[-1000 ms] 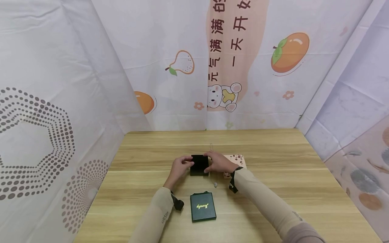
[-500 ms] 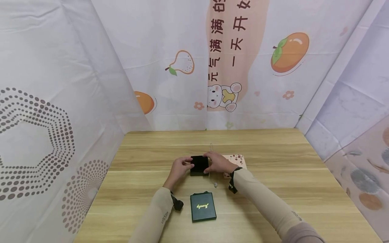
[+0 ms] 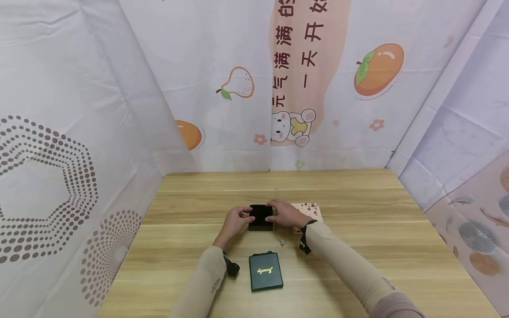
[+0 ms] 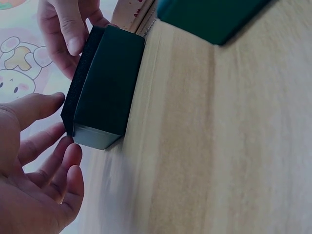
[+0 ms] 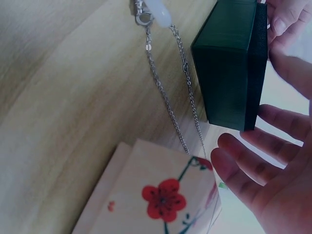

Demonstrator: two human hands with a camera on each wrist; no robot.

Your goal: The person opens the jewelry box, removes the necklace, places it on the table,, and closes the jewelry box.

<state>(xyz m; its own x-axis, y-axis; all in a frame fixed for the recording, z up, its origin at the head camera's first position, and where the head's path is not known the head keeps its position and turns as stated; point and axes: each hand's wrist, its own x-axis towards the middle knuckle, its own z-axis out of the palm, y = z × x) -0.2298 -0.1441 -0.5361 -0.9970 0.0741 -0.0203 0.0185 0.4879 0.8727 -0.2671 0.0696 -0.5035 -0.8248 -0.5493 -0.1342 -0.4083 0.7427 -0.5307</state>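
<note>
Toward the near edge of the wooden table: a gold-lettered, dark-green rectangular case; beyond, a silver chain necklace. Farther, left hand and right hand, fingers relaxed, touch the square black insert in a dark-green box, beside a cream flowered box.

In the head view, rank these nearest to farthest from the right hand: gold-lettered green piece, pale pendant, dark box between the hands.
From the right hand:
1. Dark box: at its fingertips, to its left.
2. Pale pendant: on the table, just nearer the person.
3. Gold-lettered green piece: farther toward the person, slightly left.
</note>
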